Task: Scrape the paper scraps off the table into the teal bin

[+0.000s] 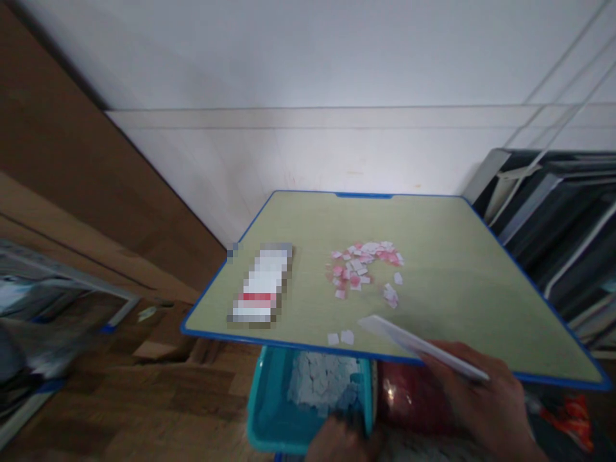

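My right hand (481, 391) is closed around a long, flat white strip (404, 337) over the table's front edge. Its tapered end points left across the tabletop; whether it is folded paper or a plastic tool I cannot make out. Low in the view, my left hand (339, 441) reaches into the front of a teal basket (254, 410), its fingers dark and smeared. Inside the basket lie many small white pieces (320, 378). On the tabletop (443, 256) a loose heap of small white and pink paper pieces (355, 264) is spread, with two white squares (341, 337) near the front edge.
A pixelated, phone-shaped item (262, 282) lies on the table's left. A white wall (308, 147) stands behind, a brown wooden panel (96, 160) at left. Dark folded frames (553, 199) lean at right. Beneath the table are a dark red rounded object (409, 394) and cardboard (166, 343).
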### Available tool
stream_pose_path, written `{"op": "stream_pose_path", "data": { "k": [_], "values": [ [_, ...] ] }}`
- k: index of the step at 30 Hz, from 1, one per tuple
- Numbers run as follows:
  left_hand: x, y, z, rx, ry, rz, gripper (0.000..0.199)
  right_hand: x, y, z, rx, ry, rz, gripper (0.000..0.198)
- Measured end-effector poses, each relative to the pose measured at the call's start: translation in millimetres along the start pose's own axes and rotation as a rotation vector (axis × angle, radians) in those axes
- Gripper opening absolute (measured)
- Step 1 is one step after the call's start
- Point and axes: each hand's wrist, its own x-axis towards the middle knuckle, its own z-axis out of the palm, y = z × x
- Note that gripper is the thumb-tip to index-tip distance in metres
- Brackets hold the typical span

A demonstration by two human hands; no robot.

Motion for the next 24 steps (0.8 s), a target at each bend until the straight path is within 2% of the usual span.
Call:
{"op": "stream_pose_path", "data": {
  "k": [2,8,13,16,20,24],
  "values": [
    [0,0,-1,-0.002,-0.021,0.006,0.029,0,1,1,0.008,-0.021,0.049,0.021],
    [1,-1,-4,-0.003,-0.006,0.012,0.035,7,-8,7,0.05,-0.132,-0.086,0.026],
    [2,-1,-4,0.007,-0.02,0.014,0.033,10,-11,11,0.062,-0.093,-0.05,0.026],
    [3,-2,-4,0.005,0.009,0.016,0.033,7,-11,16,0.102,-0.13,-0.012,0.025],
    [3,-2,-4,0.006,0.001,0.02,0.032,2,-13,23,0.153,-0.169,-0.011,0.027],
    [2,0,-5,-0.011,-0.016,-0.003,0.026,5,-15,21,0.094,-0.129,-0.035,0.025]
  ]
}}
